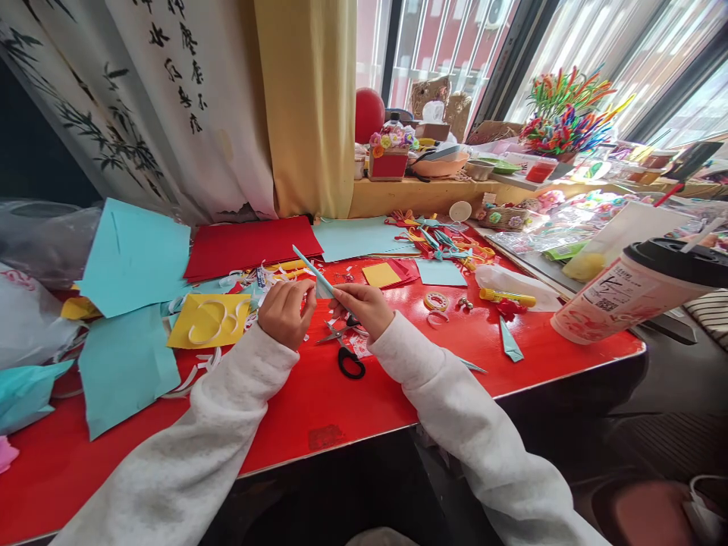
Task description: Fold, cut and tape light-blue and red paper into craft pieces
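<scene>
Pink cup (606, 296), black lid (676, 262) on; yellow curtain (310, 106) beside window (447, 34).

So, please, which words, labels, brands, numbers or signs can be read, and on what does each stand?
White curtain: "水"; its other brush characters I cannot read for certain.
Pink cup: label print and square code, too small to read.
White plastic bag: red marks, too blurred to read.
No brand or number is readable.

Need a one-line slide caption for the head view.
Right hand holding a light-blue paper piece, left hand close beside it, above a red table with black-handled scissors and coloured paper.
</scene>
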